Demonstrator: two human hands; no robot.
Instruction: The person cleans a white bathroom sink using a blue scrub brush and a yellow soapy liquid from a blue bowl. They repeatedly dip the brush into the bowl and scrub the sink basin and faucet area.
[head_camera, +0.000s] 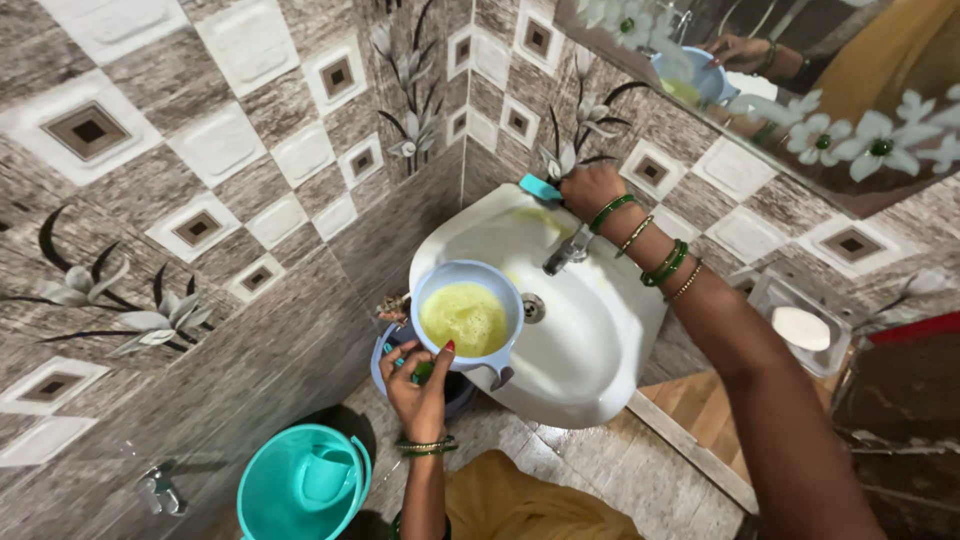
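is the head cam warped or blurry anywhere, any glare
Head view: wide-angle bend, wall tiles curve toward the edges; the white sink is evenly lit with only soft sheen; the left hand holding the mug of yellow foamy liquid is sharp; the mirror reflection is slightly soft.

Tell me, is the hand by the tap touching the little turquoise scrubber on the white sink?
Touching. The head view shows the right hand closed around the turquoise scrubber at the white sink's back rim, with no gap.
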